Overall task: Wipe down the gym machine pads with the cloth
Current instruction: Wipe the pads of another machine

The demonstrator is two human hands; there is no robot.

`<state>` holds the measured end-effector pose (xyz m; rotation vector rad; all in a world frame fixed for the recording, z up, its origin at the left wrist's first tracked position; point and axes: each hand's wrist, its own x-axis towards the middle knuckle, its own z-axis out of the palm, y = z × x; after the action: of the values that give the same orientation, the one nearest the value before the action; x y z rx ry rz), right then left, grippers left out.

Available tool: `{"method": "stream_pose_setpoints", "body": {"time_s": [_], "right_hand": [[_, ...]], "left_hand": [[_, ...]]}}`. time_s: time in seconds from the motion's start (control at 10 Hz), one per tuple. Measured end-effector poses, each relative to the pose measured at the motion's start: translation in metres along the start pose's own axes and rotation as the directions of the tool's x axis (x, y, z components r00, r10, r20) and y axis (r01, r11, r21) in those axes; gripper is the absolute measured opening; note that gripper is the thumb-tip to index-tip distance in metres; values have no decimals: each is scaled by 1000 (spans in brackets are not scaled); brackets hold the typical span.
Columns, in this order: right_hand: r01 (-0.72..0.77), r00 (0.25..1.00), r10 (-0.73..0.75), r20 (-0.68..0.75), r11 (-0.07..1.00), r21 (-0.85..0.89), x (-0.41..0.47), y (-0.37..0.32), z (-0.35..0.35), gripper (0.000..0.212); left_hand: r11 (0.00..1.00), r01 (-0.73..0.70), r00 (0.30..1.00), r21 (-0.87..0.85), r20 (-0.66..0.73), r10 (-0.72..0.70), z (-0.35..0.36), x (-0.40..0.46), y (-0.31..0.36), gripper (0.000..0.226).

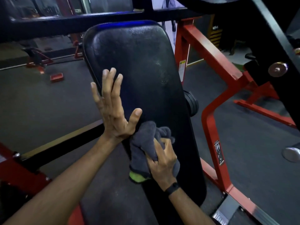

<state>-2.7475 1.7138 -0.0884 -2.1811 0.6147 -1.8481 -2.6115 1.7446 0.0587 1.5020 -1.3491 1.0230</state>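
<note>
- Right before the person, a long black pad (pixel 138 70) of a gym machine stands tilted, its grained surface catching a faint sheen near the upper end.
- Against the pad's left edge lies the left hand (pixel 112 108), flat and spread, fingers straight and pointing up, thumb stretched out onto the pad's face; it holds nothing.
- Just below that thumb, the right hand (pixel 162 158) clutches a bunched grey cloth (pixel 146 143), fingers curled deep into its folds, pressing it onto the lower middle of the pad.
- One corner of the cloth hangs down by the wrist and shows a bright yellow-green edge.
- On the right wrist sits a black band (pixel 172 187).
- Behind and to the right of the pad runs the red frame (pixel 211 51) of the machine, with a small warning label on its upright post and another sticker lower down.
- Dark rubber floor (pixel 40 103) spreads all round, and a small red block (pixel 56 77) lies on it well off to the left.
</note>
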Motion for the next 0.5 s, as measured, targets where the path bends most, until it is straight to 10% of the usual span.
{"method": "stream_pose_setpoints", "body": {"time_s": [0.1, 0.2, 0.3, 0.4, 0.5], "right_hand": [[50, 987, -30, 160, 991, -122, -64, 12, -16, 39], [-106, 988, 149, -45, 853, 512, -84, 7, -11, 88], [72, 990, -86, 110, 990, 124, -89, 7, -15, 78], [-4, 976, 19, 215, 997, -71, -52, -24, -2, 44], [25, 999, -24, 26, 999, -28, 25, -52, 26, 37]], "left_hand": [[997, -69, 998, 22, 11, 69, 2, -1, -3, 82], [999, -41, 999, 13, 23, 41, 1, 0, -3, 80], [1000, 2, 999, 9, 44, -3, 0, 2, -2, 82], [999, 29, 997, -26, 69, -27, -4, 4, 1, 84], [989, 83, 997, -119, 16, -81, -19, 26, 0, 84]]}}
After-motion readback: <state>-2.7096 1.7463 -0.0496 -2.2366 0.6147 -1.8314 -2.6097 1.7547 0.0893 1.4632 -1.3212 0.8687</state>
